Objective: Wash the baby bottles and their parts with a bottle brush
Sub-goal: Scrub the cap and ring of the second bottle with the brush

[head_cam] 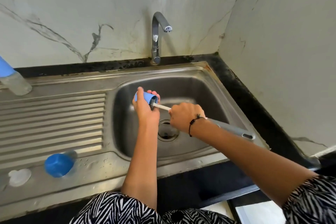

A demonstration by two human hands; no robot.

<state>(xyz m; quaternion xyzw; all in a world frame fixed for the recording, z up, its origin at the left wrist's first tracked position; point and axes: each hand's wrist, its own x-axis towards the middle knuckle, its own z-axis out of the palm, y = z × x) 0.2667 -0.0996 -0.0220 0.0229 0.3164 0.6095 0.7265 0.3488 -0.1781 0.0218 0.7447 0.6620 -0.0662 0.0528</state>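
Blue and open-mouthed, the bottle cap (146, 96) is held over the sink basin (209, 92), the left hand (145, 109) curled round it with the forearm reaching up from below. The right hand (185, 116) grips the bottle brush (163, 106) by its shaft, wrist bent inward, bristles pushed into the cap's mouth.

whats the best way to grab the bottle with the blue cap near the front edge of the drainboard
Grip the bottle with the blue cap around that cap, coming straight down from above. It stands upright on the drainboard, so the cap is the nearest, most exposed part; the clear body below it is mostly hidden. The left hand is nearer, but it holds a blue cup.
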